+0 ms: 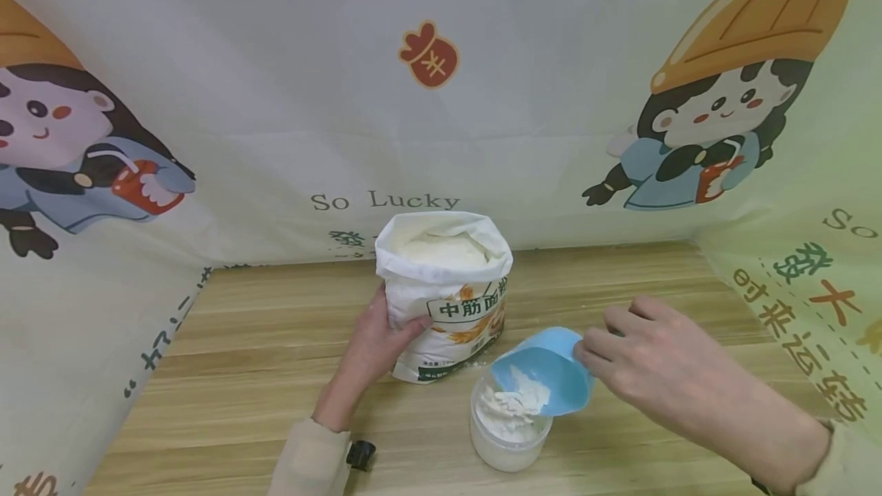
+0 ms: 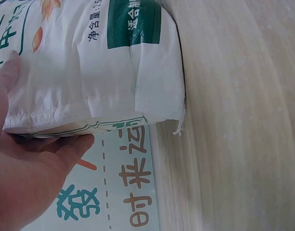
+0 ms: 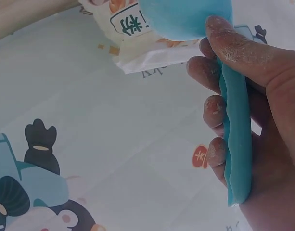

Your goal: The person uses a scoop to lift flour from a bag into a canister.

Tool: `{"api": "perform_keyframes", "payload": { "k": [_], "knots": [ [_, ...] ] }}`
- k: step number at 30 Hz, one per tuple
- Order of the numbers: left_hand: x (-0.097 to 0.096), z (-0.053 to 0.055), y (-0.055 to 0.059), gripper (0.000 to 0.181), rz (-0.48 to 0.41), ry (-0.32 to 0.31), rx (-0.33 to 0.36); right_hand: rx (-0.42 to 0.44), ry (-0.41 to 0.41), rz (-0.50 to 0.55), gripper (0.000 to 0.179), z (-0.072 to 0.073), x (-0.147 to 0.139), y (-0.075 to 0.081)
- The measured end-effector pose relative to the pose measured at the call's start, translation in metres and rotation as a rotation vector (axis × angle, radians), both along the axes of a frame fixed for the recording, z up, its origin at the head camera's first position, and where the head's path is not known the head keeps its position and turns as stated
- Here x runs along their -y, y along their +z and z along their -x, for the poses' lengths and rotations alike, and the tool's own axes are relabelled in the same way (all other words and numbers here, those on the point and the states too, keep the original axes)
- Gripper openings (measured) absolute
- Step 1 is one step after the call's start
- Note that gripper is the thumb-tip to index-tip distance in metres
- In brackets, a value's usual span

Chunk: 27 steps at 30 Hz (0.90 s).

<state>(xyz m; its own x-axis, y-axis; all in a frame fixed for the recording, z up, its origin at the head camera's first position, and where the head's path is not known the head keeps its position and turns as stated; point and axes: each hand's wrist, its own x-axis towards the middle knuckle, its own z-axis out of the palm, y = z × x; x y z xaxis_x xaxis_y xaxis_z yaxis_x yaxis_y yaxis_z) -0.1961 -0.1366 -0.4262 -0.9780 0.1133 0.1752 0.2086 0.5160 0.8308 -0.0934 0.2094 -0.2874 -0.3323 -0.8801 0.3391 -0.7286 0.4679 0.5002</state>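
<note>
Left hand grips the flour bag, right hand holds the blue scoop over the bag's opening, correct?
Not quite: in the head view, the right hand holds the blue scoop over the plastic tub, not over the flour bag that the left hand grips.

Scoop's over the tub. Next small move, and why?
I'd probably have the right hand tip the blue scoop slightly further, slowly: its mouth is angled over the clear tub with flour lying in it, and the tub already holds a heap, so a fast dump might spill.
</note>
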Motion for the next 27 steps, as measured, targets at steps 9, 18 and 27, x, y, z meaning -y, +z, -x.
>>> {"api": "perform_keyframes", "payload": {
  "k": [9,18,27],
  "knots": [
    [0.001,-0.001,0.000,0.084,0.000,-0.003,-0.005,0.020,-0.007,0.017,0.021,0.001,-0.003,-0.001],
    [0.001,-0.001,0.002,0.085,0.003,0.002,-0.003,0.070,-0.019,0.109,0.040,0.016,-0.022,-0.012],
    [0.001,-0.001,0.002,0.086,0.013,0.011,0.006,0.177,-0.045,0.254,0.067,0.030,-0.043,-0.019]
  ]
}}
